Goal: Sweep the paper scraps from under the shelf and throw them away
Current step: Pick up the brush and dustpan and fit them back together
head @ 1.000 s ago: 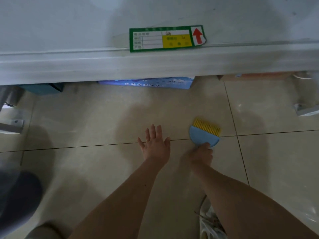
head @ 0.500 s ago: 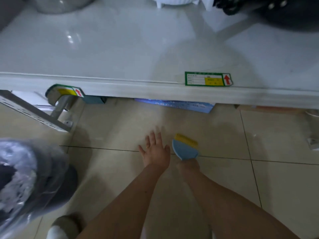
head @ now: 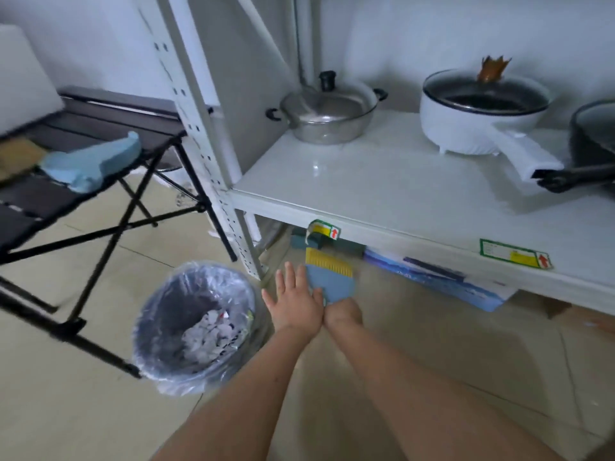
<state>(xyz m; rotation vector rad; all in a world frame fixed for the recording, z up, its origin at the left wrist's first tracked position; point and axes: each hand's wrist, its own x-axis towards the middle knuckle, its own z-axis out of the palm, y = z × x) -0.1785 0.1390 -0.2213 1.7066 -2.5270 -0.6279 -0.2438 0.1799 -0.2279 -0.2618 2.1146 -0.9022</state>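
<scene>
A folding bench (head: 83, 181) stands far left with a blue cloth (head: 93, 161) on it. Near its legs sits the lined bin (head: 194, 322), paper scraps (head: 209, 334) already heaped inside; no scraps show on the floor. Just right of the bin, the left hand (head: 294, 302) is flat with fingers spread, its grip empty, touching the right hand (head: 341, 314), whose grip is clamped on the blue brush (head: 329, 276). The yellow bristles point at the gap under the shelf (head: 382, 191), probably to reach in. A blue box (head: 439, 284) under the shelf and the shelf post (head: 206, 154) crowd that gap. Pots (head: 327, 111) sit above.
</scene>
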